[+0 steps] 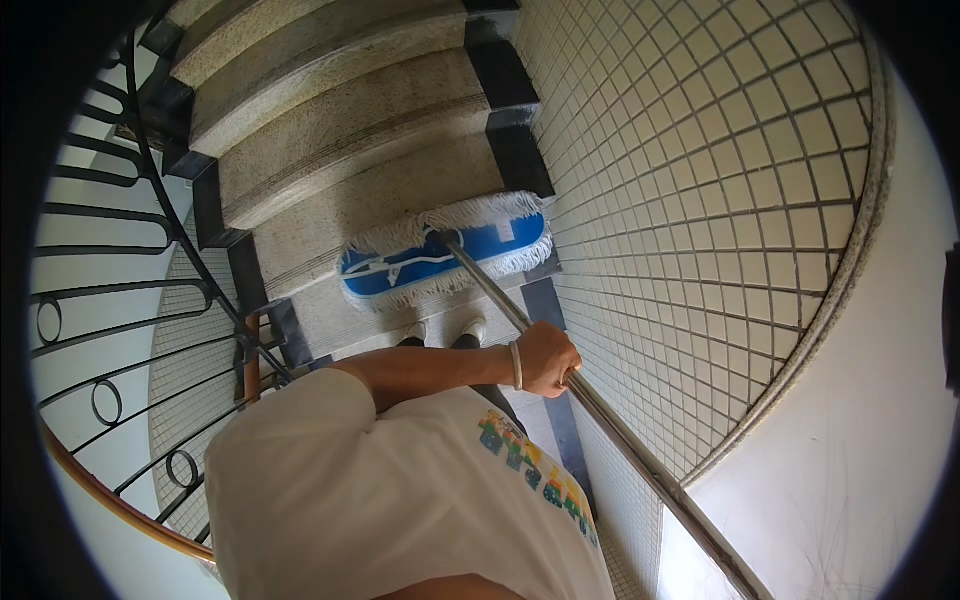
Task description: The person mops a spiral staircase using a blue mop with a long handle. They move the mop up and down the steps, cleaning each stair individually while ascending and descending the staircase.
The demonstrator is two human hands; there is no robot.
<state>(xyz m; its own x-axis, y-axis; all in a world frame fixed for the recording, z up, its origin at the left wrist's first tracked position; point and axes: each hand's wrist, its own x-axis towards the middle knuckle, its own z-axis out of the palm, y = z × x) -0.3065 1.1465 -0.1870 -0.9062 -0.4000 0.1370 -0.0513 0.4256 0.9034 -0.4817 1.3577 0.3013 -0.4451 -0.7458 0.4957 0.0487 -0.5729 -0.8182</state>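
My left hand (pixel 548 360), with a pale bracelet at the wrist, is closed around the metal pole (pixel 637 442) of a flat dust mop. My left arm reaches across my body. The pole slants from the lower right up to the mop head (pixel 480 244), which has a blue fabric backing, white ties and a fringe of white strands. The mop head lies across a stone step (pixel 382 184) just beyond my shoes, its right end beside the tiled wall (pixel 675 202). My right hand is out of view.
Stone stairs with dark side borders (pixel 513 75) rise ahead. A black metal railing (pixel 169 210) with a brown handrail (pixel 120 514) curves along the left. My pale shoes (pixel 474 328) stand below the mop head. White plaster wall (pixel 840 450) lies at the lower right.
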